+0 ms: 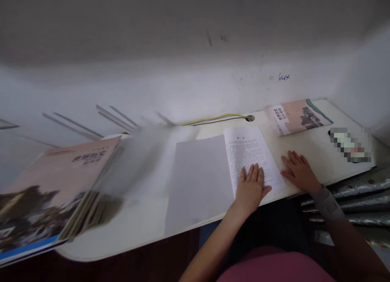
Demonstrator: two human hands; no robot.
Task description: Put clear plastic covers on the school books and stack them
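Observation:
An open book (243,146) lies on the white desk, its left side blank grey and its right page covered in printed text. My left hand (250,188) rests flat on the lower part of the printed page, fingers stretched out. Just past the book's right edge, my right hand (300,171) lies flat on the desk with fingers spread. Neither hand holds anything. A book with a pink cover (298,117) lies closed beyond my right hand.
A stack of pink-covered books (57,184) stands at the left of the white desk (143,229). A yellow cable (213,118) runs along the wall into a round hole (250,118). A partly pixelated phone-like object (350,146) lies at the right end. Silvery patterned packages (359,204) sit below right.

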